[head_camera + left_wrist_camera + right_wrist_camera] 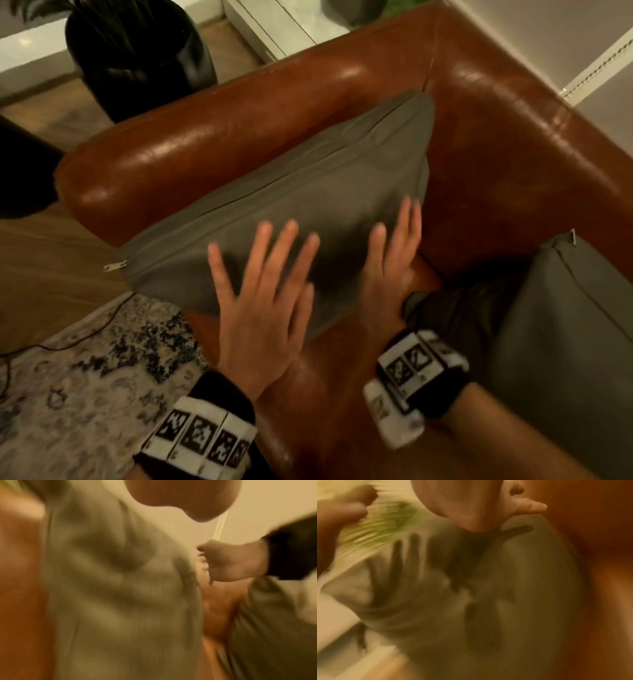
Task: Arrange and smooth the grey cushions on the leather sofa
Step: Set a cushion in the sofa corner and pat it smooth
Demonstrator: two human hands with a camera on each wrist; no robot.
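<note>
A grey cushion (308,171) leans in the corner of the brown leather sofa (513,113), its zip edge along the armrest. My left hand (260,291) is spread flat with straight fingers over the cushion's lower front. My right hand (394,253) lies open along its lower right edge. Both are motion-blurred, so I cannot tell how firmly they touch. A second grey cushion (565,342) sits on the seat at the right. The left wrist view shows the blurred cushion (120,588) and my right hand (231,561). The right wrist view shows finger shadows on the cushion (513,588).
A black planter (137,61) with a plant stands on the wooden floor behind the armrest. A patterned rug (85,377) with a thin black cable (68,342) lies left of the sofa. A white cabinet (274,27) is at the back.
</note>
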